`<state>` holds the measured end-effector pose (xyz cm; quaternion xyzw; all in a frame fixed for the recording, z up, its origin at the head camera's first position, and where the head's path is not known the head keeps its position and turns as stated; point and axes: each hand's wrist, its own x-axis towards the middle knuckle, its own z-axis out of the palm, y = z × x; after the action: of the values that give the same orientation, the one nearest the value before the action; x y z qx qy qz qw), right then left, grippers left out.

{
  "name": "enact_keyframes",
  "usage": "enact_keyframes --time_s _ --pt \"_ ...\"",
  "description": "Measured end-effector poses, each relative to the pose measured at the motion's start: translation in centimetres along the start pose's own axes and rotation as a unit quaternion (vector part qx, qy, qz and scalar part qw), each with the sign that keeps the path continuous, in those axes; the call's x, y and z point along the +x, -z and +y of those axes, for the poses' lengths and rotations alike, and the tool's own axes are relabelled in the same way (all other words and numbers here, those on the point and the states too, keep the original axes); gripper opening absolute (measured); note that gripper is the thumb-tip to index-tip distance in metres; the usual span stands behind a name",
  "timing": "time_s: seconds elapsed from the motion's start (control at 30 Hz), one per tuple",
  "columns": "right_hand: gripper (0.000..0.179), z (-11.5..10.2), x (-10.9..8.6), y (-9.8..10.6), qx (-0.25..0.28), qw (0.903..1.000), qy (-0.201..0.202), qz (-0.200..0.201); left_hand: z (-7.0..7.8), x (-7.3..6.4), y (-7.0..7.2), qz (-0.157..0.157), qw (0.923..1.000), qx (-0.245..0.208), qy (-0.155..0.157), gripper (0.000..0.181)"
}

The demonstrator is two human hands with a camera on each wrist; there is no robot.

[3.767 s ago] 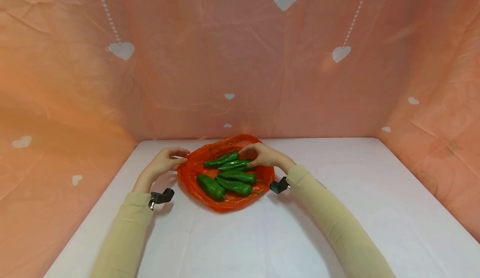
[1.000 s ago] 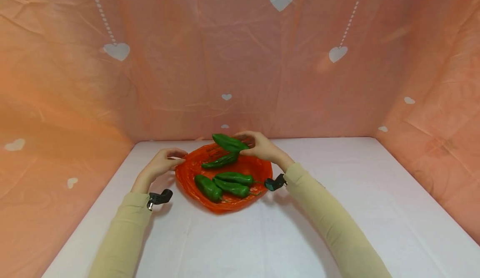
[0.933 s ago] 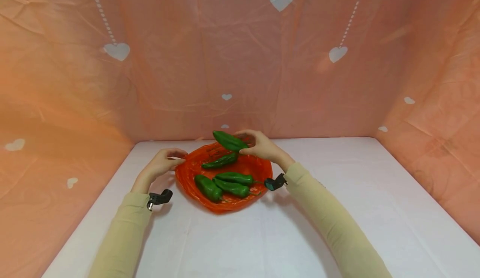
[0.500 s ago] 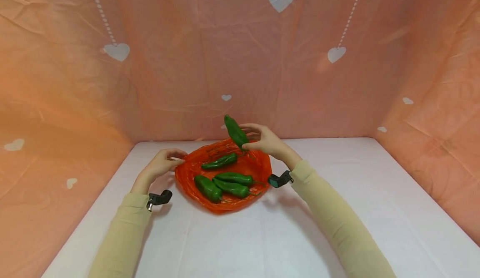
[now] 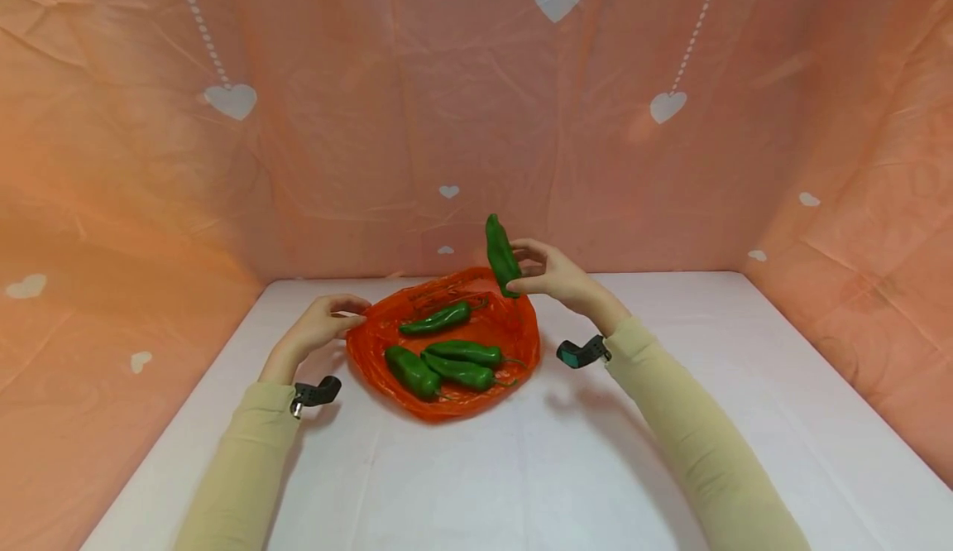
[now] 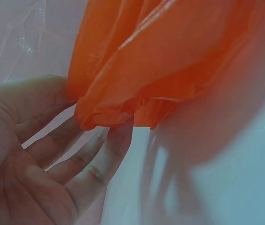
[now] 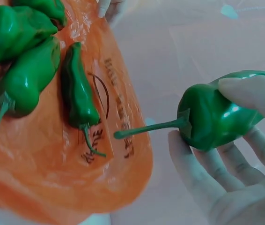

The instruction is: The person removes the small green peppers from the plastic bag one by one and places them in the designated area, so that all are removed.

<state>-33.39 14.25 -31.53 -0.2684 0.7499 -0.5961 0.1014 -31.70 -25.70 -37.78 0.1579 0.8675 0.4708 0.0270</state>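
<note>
My right hand (image 5: 554, 274) grips a green pepper (image 5: 501, 255) between thumb and fingers, above the right back rim of an orange plastic bag (image 5: 514, 390). In the right wrist view, the held pepper (image 7: 207, 115) lies across the fingers with its long stem pointing left. At the bag's left edge, my left hand (image 5: 320, 325) pinches the rim. The left wrist view shows the bag's folded edge (image 6: 118, 89) between the thumb and fingers. Several green peppers lie in the spread bag, one (image 5: 439, 319) near the back and a group (image 5: 462, 371) toward the front.
A white-covered table (image 5: 447, 485) carries the bag near its back edge. Orange-pink curtains (image 5: 409, 121) with white hearts stand behind and at both sides. A black wrist camera (image 5: 318, 391) sits on the left wrist, another camera (image 5: 582, 352) on the right.
My right hand has taken a pepper from the bag, raised it and moved it right, turning it from slanted to nearly upright. The left hand has stayed at the rim.
</note>
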Motion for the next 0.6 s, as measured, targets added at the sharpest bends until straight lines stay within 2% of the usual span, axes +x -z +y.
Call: enact_keyframes --time_s 0.3,0.6 --pt "0.056 1.1 -1.7 2.3 0.003 0.9993 -0.029 0.024 0.2 -0.1 0.1 -0.003 1.0000 0.005 0.000 0.033" --pt "0.060 2.1 -3.7 4.1 0.001 0.9956 -0.082 0.046 -0.1 -0.2 0.0 -0.002 1.0000 -0.004 -0.005 0.032"
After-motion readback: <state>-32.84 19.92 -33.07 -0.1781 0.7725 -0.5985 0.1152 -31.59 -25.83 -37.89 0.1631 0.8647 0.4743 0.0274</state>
